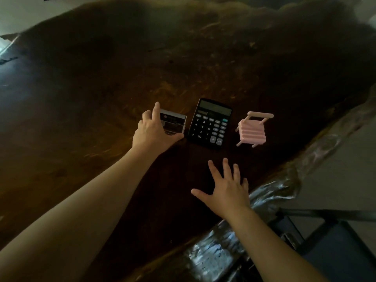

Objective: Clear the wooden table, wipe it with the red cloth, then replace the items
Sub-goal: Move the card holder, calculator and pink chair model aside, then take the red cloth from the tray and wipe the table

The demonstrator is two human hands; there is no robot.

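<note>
A dark wooden table [142,68] fills most of the view. Three items sit in a row near its front edge. My left hand [151,132] grips a small silver and black box [175,124] at the left, fingers over its top and thumb under its near edge. A black calculator [210,124] lies in the middle. A small pink toy chair [253,130] lies tipped on its back at the right. My right hand [225,188] hovers with fingers spread just in front of the calculator, holding nothing. No red cloth is in view.
The table's rough, glossy live edge [264,200] runs diagonally at the lower right. Beyond it stands a dark chair with a blue seat [335,251] on a grey floor. Pale floor shows at the far left.
</note>
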